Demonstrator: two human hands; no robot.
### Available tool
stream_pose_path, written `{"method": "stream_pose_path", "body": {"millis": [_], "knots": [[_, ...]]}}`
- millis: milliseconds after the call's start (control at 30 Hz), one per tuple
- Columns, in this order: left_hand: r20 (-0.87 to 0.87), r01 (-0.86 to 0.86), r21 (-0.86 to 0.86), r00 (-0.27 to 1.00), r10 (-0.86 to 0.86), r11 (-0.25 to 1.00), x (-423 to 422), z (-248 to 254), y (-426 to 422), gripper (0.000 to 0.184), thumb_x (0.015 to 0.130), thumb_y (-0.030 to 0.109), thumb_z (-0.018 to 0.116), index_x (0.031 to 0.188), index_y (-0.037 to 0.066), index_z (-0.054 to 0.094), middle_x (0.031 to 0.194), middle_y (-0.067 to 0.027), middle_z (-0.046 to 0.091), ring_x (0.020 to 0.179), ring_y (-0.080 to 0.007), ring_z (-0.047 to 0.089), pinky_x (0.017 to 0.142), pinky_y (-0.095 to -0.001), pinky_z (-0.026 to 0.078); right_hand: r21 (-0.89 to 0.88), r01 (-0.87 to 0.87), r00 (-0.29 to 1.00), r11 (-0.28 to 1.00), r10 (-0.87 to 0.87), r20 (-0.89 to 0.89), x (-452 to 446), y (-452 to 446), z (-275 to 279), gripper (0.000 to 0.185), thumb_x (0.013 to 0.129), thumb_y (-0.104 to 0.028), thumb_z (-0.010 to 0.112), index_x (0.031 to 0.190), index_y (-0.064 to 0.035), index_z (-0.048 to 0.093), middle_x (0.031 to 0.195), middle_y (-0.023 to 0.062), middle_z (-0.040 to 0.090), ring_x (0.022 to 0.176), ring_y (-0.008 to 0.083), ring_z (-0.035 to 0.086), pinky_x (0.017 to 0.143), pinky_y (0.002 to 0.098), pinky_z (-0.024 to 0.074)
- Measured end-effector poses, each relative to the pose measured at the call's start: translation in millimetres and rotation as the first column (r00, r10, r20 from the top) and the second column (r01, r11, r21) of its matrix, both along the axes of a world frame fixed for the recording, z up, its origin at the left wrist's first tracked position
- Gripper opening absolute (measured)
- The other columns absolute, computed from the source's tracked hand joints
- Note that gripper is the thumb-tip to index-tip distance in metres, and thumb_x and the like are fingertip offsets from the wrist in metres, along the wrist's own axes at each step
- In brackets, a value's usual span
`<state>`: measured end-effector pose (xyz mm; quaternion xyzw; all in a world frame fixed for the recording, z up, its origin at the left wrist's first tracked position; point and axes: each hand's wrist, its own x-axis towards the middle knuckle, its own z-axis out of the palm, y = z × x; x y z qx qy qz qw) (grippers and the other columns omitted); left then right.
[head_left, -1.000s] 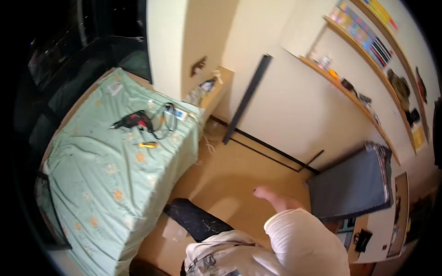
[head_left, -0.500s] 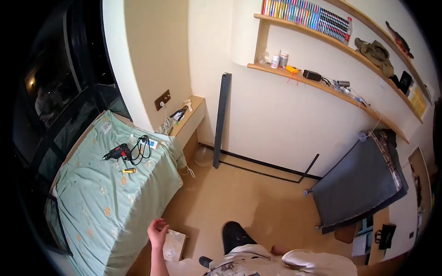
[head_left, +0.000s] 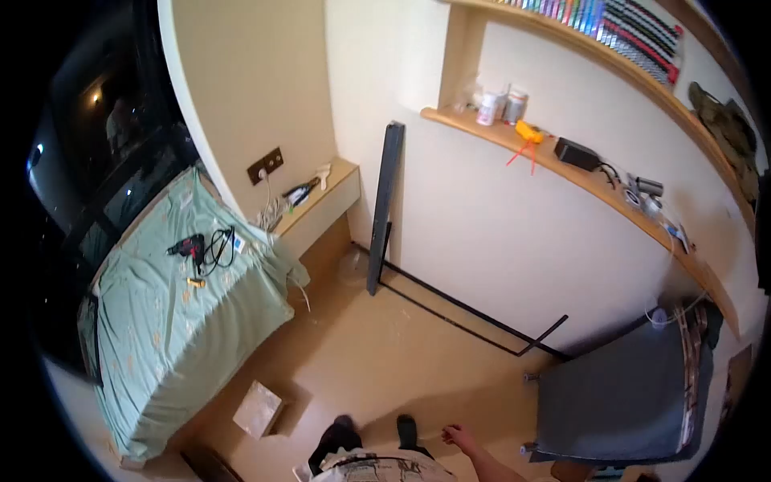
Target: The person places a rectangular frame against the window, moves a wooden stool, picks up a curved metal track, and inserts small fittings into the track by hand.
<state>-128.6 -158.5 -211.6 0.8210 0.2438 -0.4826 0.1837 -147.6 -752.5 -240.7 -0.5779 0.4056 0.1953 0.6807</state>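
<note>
My right hand (head_left: pixel 458 437) hangs over the floor at the bottom, beside my feet. Its fingers are loosely bent and a little apart, with nothing visible in them. My left hand is out of view. To the left on the floor sits a pale, square box-like block (head_left: pixel 258 410), touched by neither hand. On the green cloth (head_left: pixel 152 321) lie a black and red power drill (head_left: pixel 189 249) with its coiled cord and a yellow-handled screwdriver (head_left: pixel 196 283).
A dark metal beam (head_left: pixel 386 205) leans upright against the wall, beside a thin black frame (head_left: pixel 458 323) on the floor. At right stands a grey panel (head_left: pixel 618 394) on casters. Wooden shelves (head_left: pixel 554 154) with bottles and tools run along the wall.
My left hand, earlier above the block, has left the view. My right hand now shows at the bottom. The view has shifted and turned; I appear upright, with both feet visible.
</note>
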Motion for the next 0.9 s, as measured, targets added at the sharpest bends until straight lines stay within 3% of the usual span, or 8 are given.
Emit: {"method": "stream_pose_path", "body": {"millis": [33,67,100,233,400,567,667,900], "knots": [[-0.013,0.068,0.006,0.998,-0.067,0.998,19,-14,-5,0.045,0.086,0.044,0.055,0.109,0.008,0.069,0.114,-0.0161,0.066,0.104,-0.0301,0.063,0.091,-0.0425,0.049,-0.039,0.003,0.993,0.999,-0.007,-0.114,-10,-15,-13,0.02,0.094,-0.022,0.06,0.091,-0.003,0.065,0.079,0.0077,0.067,0.076,0.0188,0.066,0.065,0.0334,0.0546],[-0.009,0.189,0.011,0.982,-0.189,0.982,43,-47,-1,0.048,0.088,0.048,0.053,0.11,0.009,0.069,0.116,-0.0164,0.066,0.106,-0.0308,0.063,0.093,-0.0431,0.049,-0.297,-0.518,0.853,0.802,0.46,-0.247,-49,-37,-60,0.023,0.092,-0.024,0.061,0.093,-0.0011,0.066,0.08,0.0079,0.068,0.074,0.0188,0.066,0.066,0.033,0.0543],[-0.013,0.396,0.017,0.918,-0.396,0.918,78,-81,0,0.05,0.09,0.051,0.052,0.112,0.009,0.07,0.117,-0.0167,0.066,0.108,-0.0316,0.063,0.094,-0.0437,0.048,-0.424,-0.854,0.492,0.302,0.734,-0.469,-83,-59,-98,0.027,0.09,-0.026,0.062,0.094,0.0007,0.066,0.08,0.0081,0.068,0.073,0.0188,0.067,0.066,0.0325,0.054],[0.325,0.356,0.138,0.865,-0.381,0.924,246,-20,-126,0.049,0.086,0.052,0.055,0.084,0.007,0.074,0.083,-0.0156,0.071,0.082,-0.0324,0.069,0.077,-0.0444,0.054,-0.089,-0.25,0.717,0.964,0.123,-0.686,-82,-93,-50,0.024,0.09,-0.025,0.063,0.09,-0.0009,0.065,0.08,0.009,0.066,0.068,0.0191,0.062,0.058,0.0351,0.0495],[0.407,0.391,-0.191,0.866,-0.289,0.9,382,-55,-260,0.044,0.087,0.054,0.056,0.1,0.017,0.074,0.096,-0.0082,0.073,0.092,-0.029,0.069,0.083,-0.0423,0.053,-0.205,0.137,0.954,0.969,-0.185,-0.238,56,-83,-14,0.022,0.087,-0.021,0.064,0.075,-0.0031,0.064,0.068,0.0089,0.064,0.057,0.0192,0.059,0.046,0.0344,0.044],[0.406,0.854,-0.322,0.515,-0.755,0.409,468,-40,-312,0.047,0.09,0.052,0.049,0.106,0.013,0.071,0.105,-0.0118,0.07,0.1,-0.0323,0.066,0.087,-0.0433,0.052,-0.168,0.15,0.985,0.974,-0.161,-0.057,222,-75,-31,0.033,0.084,-0.027,0.07,0.101,0.001,0.064,0.076,0.0095,0.064,0.063,0.0177,0.06,0.055,0.0308,0.0491],[0.405,0.822,-0.361,0.563,-0.72,0.44,527,-33,-297,0.048,0.088,0.052,0.051,0.108,0.013,0.071,0.108,-0.0125,0.07,0.102,-0.0335,0.065,0.089,-0.0433,0.051,-0.411,-0.213,0.977,0.886,0.196,-0.084,349,-42,29,0.025,0.09,-0.023,0.062,0.097,0.0007,0.066,0.084,0.0089,0.067,0.07,0.0175,0.062,0.063,0.0336,0.0506],[0.454,-0.043,-0.389,0.86,0.232,0.92,598,-159,-129,0.026,0.086,0.031,0.063,0.097,0.011,0.074,0.093,-0.0121,0.072,0.088,-0.0252,0.069,0.08,-0.0388,0.054,-0.366,-0.089,0.943,0.926,0.197,0.269,642,-87,131,0.027,0.091,-0.021,0.064,0.112,-0.0054,0.062,0.09,0.0039,0.065,0.077,0.0128,0.06,0.065,0.029,0.0497]]}}
